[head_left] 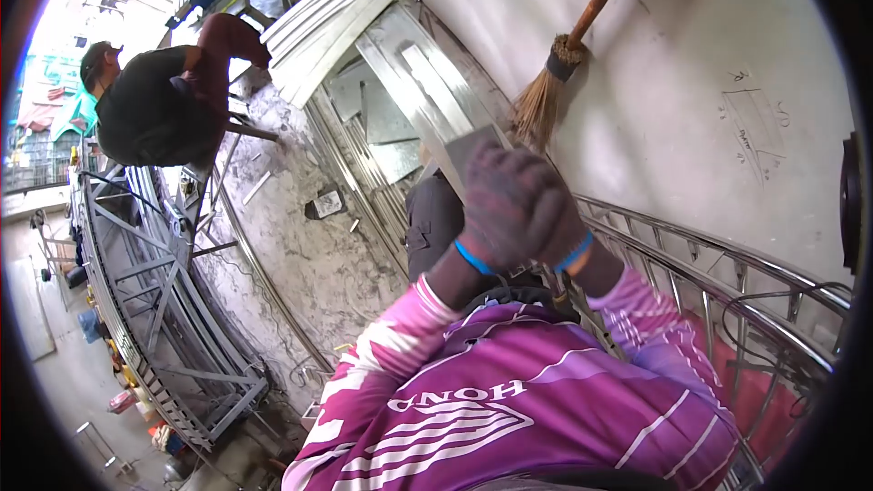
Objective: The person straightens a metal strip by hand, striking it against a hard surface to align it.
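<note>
My left hand and my right hand, both in dark knitted gloves with blue cuffs, are close together in front of my chest and overlap. Their fingers are curled. A flat grey piece juts out at the upper left of the gloves, and its near part is hidden under them. From here I cannot make out how each hand shares the hold. Just beyond lie long flat metal profiles, partly behind the grey piece. My dark trouser leg shows beside the left wrist.
A straw broom leans by the pale wall, which bears a pencilled sketch. Shiny metal railings run along my right. Bent pale strips lie ahead. At left, a person sits near a grey steel truss.
</note>
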Motion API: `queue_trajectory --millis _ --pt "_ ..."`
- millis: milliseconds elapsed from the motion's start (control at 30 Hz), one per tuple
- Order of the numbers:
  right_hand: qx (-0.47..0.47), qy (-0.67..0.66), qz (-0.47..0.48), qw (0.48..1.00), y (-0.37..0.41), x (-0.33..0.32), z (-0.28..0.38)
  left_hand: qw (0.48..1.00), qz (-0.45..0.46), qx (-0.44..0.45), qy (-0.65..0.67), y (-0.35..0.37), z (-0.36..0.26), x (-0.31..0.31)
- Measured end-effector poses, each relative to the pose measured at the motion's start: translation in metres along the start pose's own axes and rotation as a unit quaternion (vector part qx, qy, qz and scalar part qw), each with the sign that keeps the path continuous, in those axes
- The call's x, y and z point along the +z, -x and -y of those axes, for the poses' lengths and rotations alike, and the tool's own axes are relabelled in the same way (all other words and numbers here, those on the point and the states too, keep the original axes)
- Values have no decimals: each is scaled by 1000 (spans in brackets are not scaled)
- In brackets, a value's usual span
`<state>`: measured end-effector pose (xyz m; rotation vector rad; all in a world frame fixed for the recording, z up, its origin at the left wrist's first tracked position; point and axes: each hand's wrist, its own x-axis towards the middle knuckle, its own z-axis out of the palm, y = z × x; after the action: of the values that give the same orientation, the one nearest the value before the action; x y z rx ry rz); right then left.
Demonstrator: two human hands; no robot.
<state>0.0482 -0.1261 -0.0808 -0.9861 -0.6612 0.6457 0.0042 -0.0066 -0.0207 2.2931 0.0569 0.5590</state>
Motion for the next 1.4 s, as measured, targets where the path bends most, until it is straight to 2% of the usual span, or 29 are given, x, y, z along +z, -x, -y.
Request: queue_trajectory --millis 33,67,133,167,200,233,300,333,367,400,467,533,600,667,700,733,800,833,900,933,967,1000,1067,1100,1133,1200,1233,1267,1400 --pt "92 -126 -74 985 12 2 6 1000 12 6 12 5 -11 2" --pt "97 -126 -77 984 11 -2 9 999 22 13 23 5 -16 1" --pt "55 148 10 987 1 -7 22 999 35 2 41 -2 -5 -5" --pt "-67 247 26 966 -25 4 39 1000 -3 12 19 -10 9 -4" --pt "-94 438 81 890 -44 1 31 999 -40 25 -2 -20 23 -7" --pt "-120 610 132 772 -68 -9 17 999 -35 23 -9 -35 38 -16" --pt "-143 725 180 649 -118 -39 -68 999 -38 16 -15 -68 76 -37" --pt "-75 760 194 616 -155 -18 -49 999 -49 11 -12 -84 100 -44" --pt "-2 745 205 635 -188 -7 -49 999 -27 -25 32 -102 123 -56" --pt "-12 747 204 632 -207 7 -43 995 -3 -60 75 -114 139 -64" --pt "137 773 225 577 -232 27 -30 994 -5 -76 81 -123 152 -69" --pt "73 763 207 607 -212 11 -43 990 6 -105 98 -114 150 -65" --pt "0 747 198 635 -176 -6 -40 999 -12 24 -45 -95 124 -51" --pt "-175 744 190 617 -115 -34 -49 997 -9 23 -74 -63 81 -32" --pt "-128 546 155 813 -84 -32 -32 999 19 -8 -50 -50 39 -36" --pt "-66 308 100 944 -60 -21 0 999 -17 10 -35 -29 26 -18" --pt "35 241 47 969 -21 2 50 998 -63 -6 -6 -1 -6 3" --pt "44 242 48 968 -8 -1 51 1000 -11 -15 0 5 -20 4" --pt "128 70 -14 989 10 -5 48 999 45 -28 9 7 -26 1" --pt "131 69 -18 989 5 -7 47 1000 16 -15 4 3 -20 0" --pt "9 349 95 932 -11 -12 45 1000 -14 -1 -1 -3 -13 -2" --pt "-111 592 197 774 -28 -19 41 999 -34 -4 -7 -11 2 -2" --pt "-144 594 215 762 -78 -39 -4 999 -25 -12 -44 -45 34 -23" --pt "-139 672 211 696 -111 -29 -7 995 -68 -24 -72 -59 65 -19" --pt "-17 698 231 677 -144 -28 -23 997 -57 -28 -32 -79 102 -24" --pt "85 742 262 611 -207 6 -13 994 -47 -91 35 -111 126 -55" --pt "82 740 254 617 -220 16 -18 981 -34 -134 139 -120 130 -66" --pt "96 754 233 607 -231 23 -22 996 -36 -53 64 -127 143 -71" --pt "72 765 212 604 -187 10 -28 999 -33 21 0 -99 138 -50"
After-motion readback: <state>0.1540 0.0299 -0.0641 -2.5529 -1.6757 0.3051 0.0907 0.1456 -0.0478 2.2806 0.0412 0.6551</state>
